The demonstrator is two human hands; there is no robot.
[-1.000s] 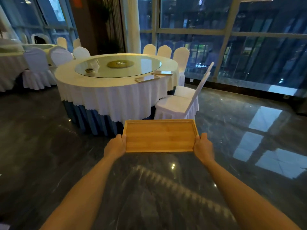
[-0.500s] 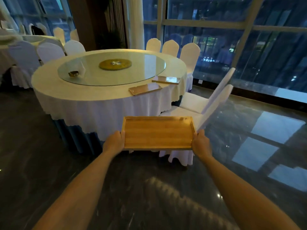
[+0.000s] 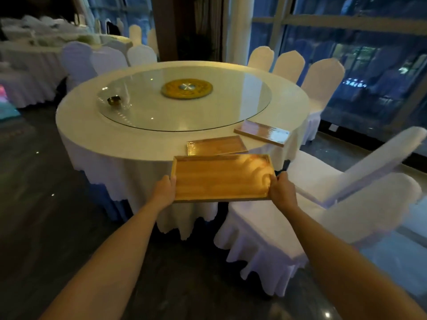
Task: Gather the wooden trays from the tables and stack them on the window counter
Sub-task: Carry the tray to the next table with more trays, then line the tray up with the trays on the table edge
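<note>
I held a wooden tray [image 3: 221, 176] level in front of me, my left hand [image 3: 164, 192] clamped on its left edge and my right hand [image 3: 282, 191] clamped on its right edge, both arms stretched forward. The tray hung in the air at the near rim of a round tabletop [image 3: 87, 116] draped in a white cloth, its far edge just over the cloth's fold. Two more trays lay on that tabletop: the second tray [image 3: 216, 146] sat just beyond the one in my grip, near the table's edge, and the third tray [image 3: 262, 133] lay a little farther back and to the right, angled, catching a glare from the window. Neither touched the other. A glass turntable [image 3: 231, 100] covered the middle of the table, with a yellow disc [image 3: 186, 88] at its centre and a small dark bowl [image 3: 114, 100] near its left rim. Two white-covered chairs [image 3: 288, 218] stood to my right, pulled out from the table, their backs tilted away. More covered chairs [image 3: 288, 65] lined the far side, in front of tall windows [image 3: 360, 56] showing a dim blue city. Other dressed tables stood at far left, blurred. The dark floor [image 3: 41, 204] shone with small points of light.
</note>
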